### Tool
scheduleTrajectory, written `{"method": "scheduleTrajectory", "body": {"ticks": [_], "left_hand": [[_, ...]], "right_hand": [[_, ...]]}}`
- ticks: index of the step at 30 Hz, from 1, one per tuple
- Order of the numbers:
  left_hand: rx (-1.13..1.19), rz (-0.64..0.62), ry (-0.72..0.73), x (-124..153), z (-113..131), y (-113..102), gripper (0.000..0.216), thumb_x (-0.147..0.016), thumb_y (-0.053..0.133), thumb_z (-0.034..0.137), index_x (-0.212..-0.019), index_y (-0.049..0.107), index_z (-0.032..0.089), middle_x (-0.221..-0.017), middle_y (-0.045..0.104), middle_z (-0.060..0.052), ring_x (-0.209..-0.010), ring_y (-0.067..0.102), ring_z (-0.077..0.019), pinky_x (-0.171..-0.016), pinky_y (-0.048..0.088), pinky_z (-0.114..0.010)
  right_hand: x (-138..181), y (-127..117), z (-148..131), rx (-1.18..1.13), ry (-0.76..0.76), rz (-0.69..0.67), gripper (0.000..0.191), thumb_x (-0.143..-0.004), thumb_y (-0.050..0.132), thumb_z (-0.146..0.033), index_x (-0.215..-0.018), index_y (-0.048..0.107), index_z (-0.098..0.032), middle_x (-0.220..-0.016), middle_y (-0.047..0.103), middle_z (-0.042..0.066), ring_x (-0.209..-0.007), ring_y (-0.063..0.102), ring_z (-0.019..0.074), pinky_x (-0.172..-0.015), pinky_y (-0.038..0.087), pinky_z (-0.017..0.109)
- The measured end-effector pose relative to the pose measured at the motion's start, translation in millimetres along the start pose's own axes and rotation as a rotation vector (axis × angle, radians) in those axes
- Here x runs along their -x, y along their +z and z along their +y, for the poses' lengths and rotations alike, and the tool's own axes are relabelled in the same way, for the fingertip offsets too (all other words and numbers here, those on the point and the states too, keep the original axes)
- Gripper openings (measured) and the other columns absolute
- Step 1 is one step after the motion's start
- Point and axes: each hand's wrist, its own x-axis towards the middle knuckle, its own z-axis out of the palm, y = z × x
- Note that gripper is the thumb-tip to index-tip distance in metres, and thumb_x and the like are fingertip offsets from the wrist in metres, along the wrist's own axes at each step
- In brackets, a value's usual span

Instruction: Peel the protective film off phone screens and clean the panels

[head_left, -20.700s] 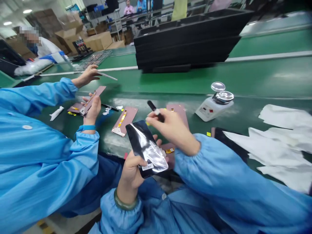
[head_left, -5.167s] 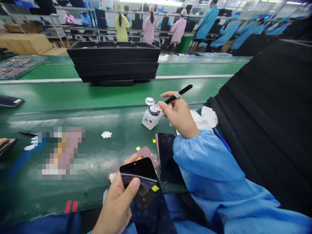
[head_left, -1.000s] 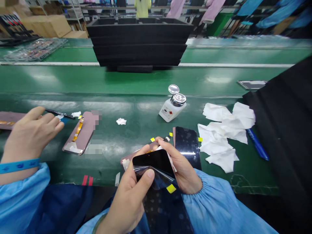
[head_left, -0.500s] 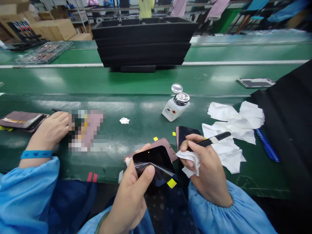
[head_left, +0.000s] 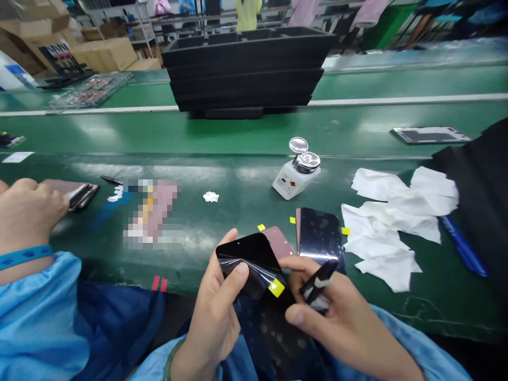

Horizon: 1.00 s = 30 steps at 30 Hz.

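Note:
My left hand [head_left: 220, 301] is closed around a phone [head_left: 246, 246] with a glossy black screen, thumb lying on its face. Clear film, creased and partly lifted, covers the lower part, with a yellow tab [head_left: 277, 288] at its edge. My right hand [head_left: 341, 312] is just right of the phone, thumb and forefinger apart near its edge. Tucked in that hand is a slim black tool [head_left: 319, 280], blurred, with something whitish beside it. Behind the phone lies a pinkish phone panel [head_left: 280, 241]. Another dark-screened phone [head_left: 319, 230] with yellow tabs rests beyond my right hand.
A white dispenser bottle [head_left: 296, 174] stands with its lid up. White wipes [head_left: 397, 206] and a blue pen [head_left: 464, 246] lie right. Black trays [head_left: 248, 69] are stacked at the back. At left, a co-worker's hand [head_left: 29, 211] touches stacked phone parts [head_left: 75, 190].
My right hand has come down and toward the phone's edge, its black tool now turned. The yellow tab has shifted slightly up. The co-worker's hand has moved left; the view has shifted slightly.

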Motion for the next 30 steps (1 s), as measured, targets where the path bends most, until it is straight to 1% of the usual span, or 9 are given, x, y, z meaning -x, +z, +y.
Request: {"method": "scheduleTrajectory", "body": {"ticks": [4, 7, 10, 13, 16, 20, 25, 28, 30], "left_hand": [[0.003, 0.001, 0.065, -2, -5, -6, 0.058, -0.085, 0.064, 0.042, -0.137, 0.046, 0.025, -0.123, 0.066, -0.007, -0.125, 0.052, -0.0263, -0.11, 0.034, -0.04], [-0.054, -0.019, 0.244, -5, -11, -13, 0.081, -0.075, 0.066, 0.059, -0.142, 0.036, 0.024, -0.136, 0.056, -0.011, -0.128, 0.048, -0.0283, -0.106, 0.04, -0.039], [-0.092, -0.052, 0.391, -6, -13, -15, 0.105, -0.061, 0.077, 0.06, -0.146, 0.027, 0.023, -0.14, 0.05, -0.014, -0.13, 0.046, -0.0291, -0.102, 0.044, -0.035], [-0.05, -0.041, 0.344, -5, -7, -14, 0.101, -0.065, 0.078, 0.055, -0.147, 0.027, 0.026, -0.137, 0.055, -0.012, -0.127, 0.05, -0.0288, -0.106, 0.041, -0.037], [0.014, -0.088, 0.199, -3, 0, -15, 0.078, -0.077, 0.074, 0.035, -0.144, 0.036, 0.024, -0.125, 0.065, -0.009, -0.119, 0.058, -0.0266, -0.107, 0.039, -0.04], [0.116, -0.155, 0.049, 1, 3, -19, 0.061, -0.085, 0.063, 0.012, -0.139, 0.043, 0.031, -0.117, 0.071, -0.002, -0.117, 0.06, -0.0215, -0.107, 0.04, -0.038], [0.105, -0.156, -0.019, 9, 2, -23, 0.067, -0.081, 0.067, 0.009, -0.14, 0.044, 0.034, -0.117, 0.071, -0.002, -0.12, 0.058, -0.0221, -0.105, 0.042, -0.036], [0.088, -0.149, -0.026, 15, 3, -26, 0.066, -0.079, 0.07, 0.011, -0.138, 0.047, 0.03, -0.124, 0.067, -0.004, -0.124, 0.054, -0.0226, -0.109, 0.037, -0.035], [0.079, -0.174, -0.022, 18, 3, -29, 0.063, -0.08, 0.069, 0.012, -0.137, 0.049, 0.031, -0.122, 0.068, -0.005, -0.122, 0.056, -0.0227, -0.11, 0.035, -0.036]], "right_hand": [[3, 22, 3, 0.044, -0.01, 0.025, 0.032, -0.082, 0.068, -0.023, -0.113, 0.063, -0.031, -0.063, 0.059, -0.004, -0.052, 0.055, 0.0118, -0.055, 0.046, 0.023], [1, 29, 3, 0.084, -0.097, 0.102, 0.034, -0.083, 0.067, -0.018, -0.114, 0.061, -0.031, -0.062, 0.057, -0.006, -0.05, 0.054, 0.0105, -0.054, 0.046, 0.022], [0, 30, -4, 0.128, -0.215, 0.131, 0.042, -0.082, 0.067, -0.012, -0.118, 0.06, -0.032, -0.072, 0.066, -0.004, -0.056, 0.06, 0.0106, -0.059, 0.048, 0.021], [-1, 31, -11, 0.025, -0.198, 0.079, 0.039, -0.083, 0.067, -0.015, -0.117, 0.062, -0.034, -0.066, 0.063, -0.005, -0.053, 0.057, 0.0101, -0.055, 0.048, 0.021], [-4, 30, -12, -0.158, -0.061, 0.069, 0.024, -0.084, 0.066, -0.024, -0.106, 0.067, -0.033, -0.053, 0.051, -0.007, -0.044, 0.049, 0.0092, -0.045, 0.042, 0.02], [-15, 28, -9, -0.137, 0.006, 0.137, 0.014, -0.083, 0.067, -0.027, -0.097, 0.069, -0.026, -0.053, 0.057, -0.005, -0.046, 0.054, 0.0106, -0.049, 0.046, 0.022], [-21, 27, -6, 0.193, -0.339, 0.243, 0.011, -0.085, 0.062, -0.012, -0.091, 0.066, -0.021, -0.071, 0.07, -0.001, -0.056, 0.063, 0.0119, -0.056, 0.05, 0.023], [-15, 23, -6, 0.334, -0.608, 0.119, 0.018, -0.088, 0.055, -0.007, -0.102, 0.064, -0.014, -0.063, 0.064, 0.0, -0.05, 0.055, 0.0117, -0.05, 0.044, 0.025], [-11, 19, -6, 0.321, -0.675, -0.009, 0.02, -0.091, 0.05, -0.006, -0.106, 0.062, -0.01, -0.055, 0.055, -0.002, -0.046, 0.047, 0.0109, -0.046, 0.038, 0.026]]}}
